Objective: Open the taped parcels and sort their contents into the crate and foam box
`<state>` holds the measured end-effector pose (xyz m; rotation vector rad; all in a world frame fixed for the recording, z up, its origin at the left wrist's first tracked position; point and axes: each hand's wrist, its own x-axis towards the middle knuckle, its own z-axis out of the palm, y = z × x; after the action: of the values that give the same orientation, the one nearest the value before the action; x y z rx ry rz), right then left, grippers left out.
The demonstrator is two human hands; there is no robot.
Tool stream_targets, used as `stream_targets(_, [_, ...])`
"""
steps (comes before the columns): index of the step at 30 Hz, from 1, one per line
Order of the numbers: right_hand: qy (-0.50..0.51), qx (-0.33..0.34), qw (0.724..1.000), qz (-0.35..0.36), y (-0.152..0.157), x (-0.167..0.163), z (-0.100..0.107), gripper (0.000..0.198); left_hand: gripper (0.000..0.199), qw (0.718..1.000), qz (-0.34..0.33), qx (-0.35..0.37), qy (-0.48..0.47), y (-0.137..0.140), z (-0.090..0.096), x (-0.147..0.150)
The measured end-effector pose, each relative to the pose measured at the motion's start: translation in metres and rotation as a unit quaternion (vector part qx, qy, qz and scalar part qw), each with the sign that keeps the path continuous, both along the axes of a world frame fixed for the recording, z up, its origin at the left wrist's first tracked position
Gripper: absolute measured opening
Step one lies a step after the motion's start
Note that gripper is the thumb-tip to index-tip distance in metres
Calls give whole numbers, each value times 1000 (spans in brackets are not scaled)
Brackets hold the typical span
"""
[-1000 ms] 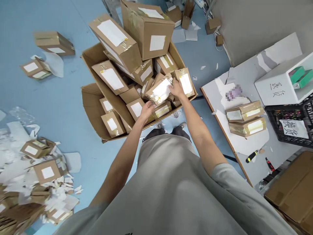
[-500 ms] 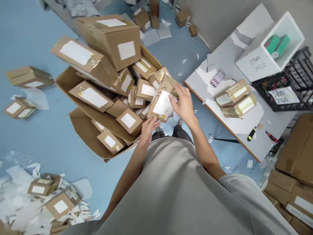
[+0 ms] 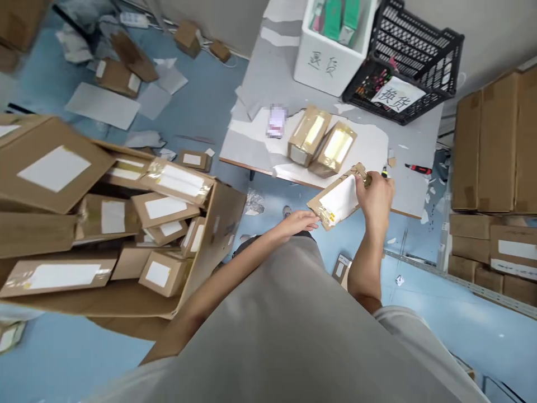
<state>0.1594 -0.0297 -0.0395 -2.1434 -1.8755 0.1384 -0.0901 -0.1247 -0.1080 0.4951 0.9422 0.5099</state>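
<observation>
Brown cardboard made up most of what I saw: left of the table (image 3: 281, 70) stood a big carton (image 3: 222, 218) crowded with labelled boxes (image 3: 158, 274), a good many, I judged, that had yet to be lifted out. Toward the table's near edge reached the person's left hand (image 3: 300, 223), unclenched, fingers stretched to the near corner of a parcel; whether they bore weight I could not tell. On the tabletop two taped boxes (image 3: 323, 143) lay side by side, seemingly done with being carried over. That parcel (image 3: 339, 201), label up, was tilted at the table's near edge, out of the carton but apparently not set down. The right hand (image 3: 375, 196) gripped its far end, thumb on top. Toward the table's right end lay a red-and-black tool (image 3: 418, 169), untouched.
</observation>
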Motion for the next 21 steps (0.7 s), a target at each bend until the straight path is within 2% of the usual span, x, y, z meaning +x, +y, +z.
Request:
stream_targets(3, [8, -27, 1000, -12, 48, 56, -18, 40, 23, 997, -7, -74, -28, 42, -7, 67])
stream_targets(5, [16, -44, 999, -2, 84, 83, -34, 37, 18, 992, 10, -120, -36, 70, -12, 105])
stream_targets(8, [43, -65, 996, 37, 138, 104, -62, 36, 16, 988, 47, -145, -32, 109, -19, 151])
stream_targets(11, [90, -94, 988, 83, 176, 105, -88, 44, 16, 987, 86, -137, -16, 139, -27, 175])
stream_targets(13, [129, -103, 981, 104, 187, 97, -101, 50, 18, 985, 113, -130, -5, 150, -32, 175])
stream_targets(15, [173, -98, 973, 119, 186, 83, -111, 53, 21, 984, 128, -123, -5, 154, -36, 159])
stream_targets(18, [225, -92, 959, 147, 168, 52, -119, 57, 26, 984, 141, -110, -19, 143, -44, 109])
stream_targets(21, [255, -117, 939, 199, 141, 13, -123, 56, 26, 962, 246, -117, 1, 114, -55, 41])
